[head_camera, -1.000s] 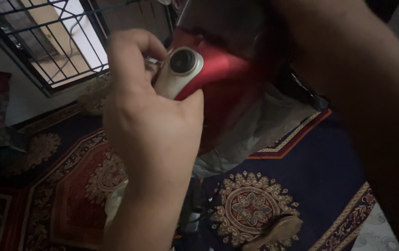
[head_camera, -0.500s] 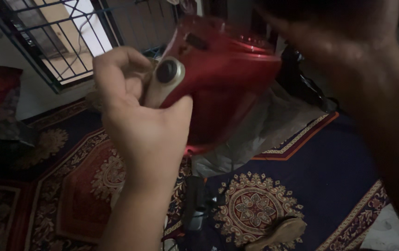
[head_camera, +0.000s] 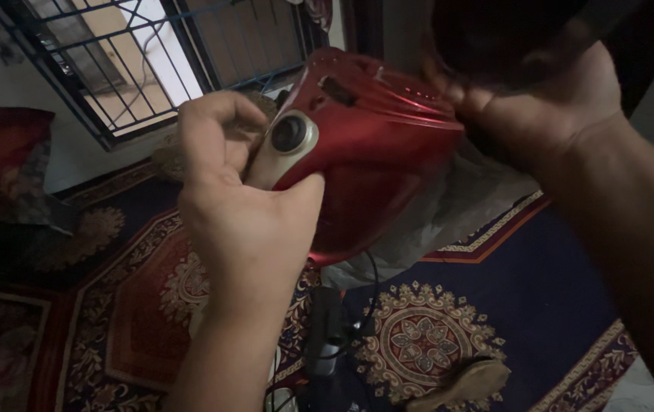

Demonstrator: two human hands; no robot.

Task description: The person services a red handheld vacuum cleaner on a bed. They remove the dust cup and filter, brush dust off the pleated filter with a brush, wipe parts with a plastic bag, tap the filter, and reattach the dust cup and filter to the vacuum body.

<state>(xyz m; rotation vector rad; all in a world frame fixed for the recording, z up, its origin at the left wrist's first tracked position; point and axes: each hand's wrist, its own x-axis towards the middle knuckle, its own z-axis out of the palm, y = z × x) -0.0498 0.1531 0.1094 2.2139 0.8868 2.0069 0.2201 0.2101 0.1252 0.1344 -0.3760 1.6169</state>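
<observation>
I hold a shiny red appliance body in the air in front of me. It has a cream panel with a dark round knob at its left end. My left hand grips that end, thumb under the panel and fingers curled around it. My right hand holds the far right side of the red body from above, next to a dark rounded part at the top of the frame.
Below lies a patterned carpet in dark blue and red. A black cord and a dark tube-shaped piece lie on it, and a brush-like object beside them. A crumpled clear plastic sheet sits under the appliance. A barred window is behind.
The red body has swung round so more of its top and side shows. My right hand has drawn back to the upper right. My left hand keeps its grip.
</observation>
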